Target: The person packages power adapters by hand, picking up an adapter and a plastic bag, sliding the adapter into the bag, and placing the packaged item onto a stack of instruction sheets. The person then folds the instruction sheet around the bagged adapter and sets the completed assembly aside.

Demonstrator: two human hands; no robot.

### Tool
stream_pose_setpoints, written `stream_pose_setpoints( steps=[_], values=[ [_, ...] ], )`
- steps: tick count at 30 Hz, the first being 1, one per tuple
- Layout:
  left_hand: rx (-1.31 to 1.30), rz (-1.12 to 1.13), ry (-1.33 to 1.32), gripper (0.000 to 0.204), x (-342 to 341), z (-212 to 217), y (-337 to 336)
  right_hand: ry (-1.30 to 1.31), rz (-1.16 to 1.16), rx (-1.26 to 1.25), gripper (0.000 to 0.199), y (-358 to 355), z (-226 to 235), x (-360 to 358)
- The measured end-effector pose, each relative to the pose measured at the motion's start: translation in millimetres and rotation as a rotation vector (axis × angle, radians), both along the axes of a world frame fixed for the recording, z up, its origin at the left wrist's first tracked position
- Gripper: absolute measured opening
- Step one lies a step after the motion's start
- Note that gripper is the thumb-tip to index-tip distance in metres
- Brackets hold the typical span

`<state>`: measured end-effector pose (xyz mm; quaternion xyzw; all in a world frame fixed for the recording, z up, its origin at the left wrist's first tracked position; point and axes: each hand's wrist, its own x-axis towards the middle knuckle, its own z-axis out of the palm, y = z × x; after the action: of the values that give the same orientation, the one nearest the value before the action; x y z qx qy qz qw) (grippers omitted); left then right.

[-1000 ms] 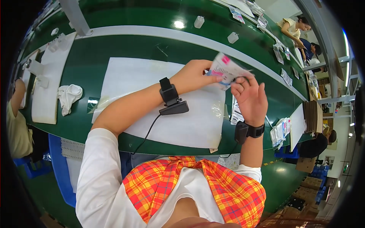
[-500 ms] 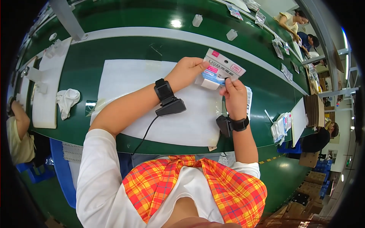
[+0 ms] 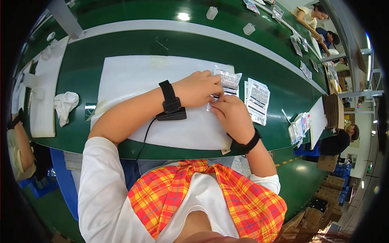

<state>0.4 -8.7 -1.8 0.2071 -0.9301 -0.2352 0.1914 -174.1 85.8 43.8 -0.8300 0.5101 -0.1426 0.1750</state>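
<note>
Nearest the body, the right hand (image 3: 231, 115) lies curled on the white mat (image 3: 133, 81), its fingertips pinching the lower edge of a small printed packet (image 3: 227, 82) that lies flat there. The left hand (image 3: 198, 88), with a black wrist device (image 3: 172, 103) strapped on and a cable trailing back toward the body, is closed loosely over the packet's left side, knuckles up, holding it down. Both hands touch the packet and each other; whether the fingers are peeling a flap or only pressing a seam cannot be told, since the fingertips hide the contact. To do this well, the left hand should probably keep the packet pinned flat while the right works along the edge in short pinches, so the thin material does not crease or slip off the mat. Just beside the packet to the right lies 1 printed leaflet (image 3: 257, 100), close enough to be dragged along by a careless sweep. Farther right a stack of packets (image 3: 299, 127) sits on the green surface (image 3: 121, 44), and well to the left a crumpled white cloth (image 3: 65, 103).
</note>
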Motion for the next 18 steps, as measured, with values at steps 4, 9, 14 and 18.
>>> stream_pose_setpoints(
  steps=[4,9,14,18],
  values=[
    [0.029,-0.008,-0.032,0.026,0.6,-3.3,1.6,-0.070,-0.028,-0.070,0.014,-3.0,-12.9,1.5],
    [0.017,0.018,-0.025,0.024,0.1,-4.8,1.6,-0.169,-0.026,0.012,0.009,-12.1,-19.9,1.2],
    [0.011,0.003,-0.023,0.028,-5.3,-3.6,2.1,-0.091,0.121,0.007,0.008,-3.5,-13.5,-17.0],
    [0.100,-0.003,-0.050,0.030,13.3,0.6,3.1,-0.338,-0.083,0.087,0.004,37.0,15.3,-87.4]
  ],
)
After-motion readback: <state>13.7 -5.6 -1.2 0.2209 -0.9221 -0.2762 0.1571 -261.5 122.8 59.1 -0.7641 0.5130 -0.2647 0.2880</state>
